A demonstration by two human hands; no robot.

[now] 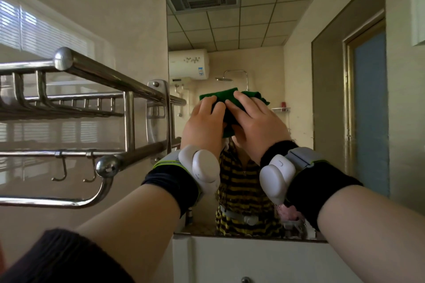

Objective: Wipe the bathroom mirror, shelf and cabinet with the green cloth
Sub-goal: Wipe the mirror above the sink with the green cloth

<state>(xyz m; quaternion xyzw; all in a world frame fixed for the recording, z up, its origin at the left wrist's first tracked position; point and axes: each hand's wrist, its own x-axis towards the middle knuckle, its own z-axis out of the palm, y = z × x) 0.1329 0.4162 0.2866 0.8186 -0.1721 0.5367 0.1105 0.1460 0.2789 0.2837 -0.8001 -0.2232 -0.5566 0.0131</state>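
Cloth: You are pressing the green cloth (220, 96) against the mirror (230, 30), about mid-height on the glass, near its left edge and just right of the metal shelf (92, 99).
Left hand (203, 122): Its fingers are lying fairly straight over the cloth's left part, pressing it rather than gripping it. The thumb is hidden.
Right hand (255, 119): It is doing the same on the right part. Its fingertips are nearly meeting the left hand's.
Stage, judged: You are working on the mirror. The cloth is touching neither the shelf nor the cabinet (230, 259) below.
Risk 1, cloth slipping: Only flat pressure seems to be keeping the cloth up. If you are easing off during a stroke, it is likely to drop toward the ledge under the glass.
Risk 2, bunching: The cloth is lying folded, with its right corner sticking out loose. A fast stroke may roll it up, so bare fingers are smearing the glass.
Risk 3, left wrist: The white wrist unit (202, 167) is sitting near the shelf's lower ball end (108, 165). A wide sweep left is likely to knock it there.
Risk 4, missed area: The top of the mirror is reaching well above your hands, so it could go unwiped.
Risk 5, view: Your hands are blocking the patch under them, so streaks there are going unseen.
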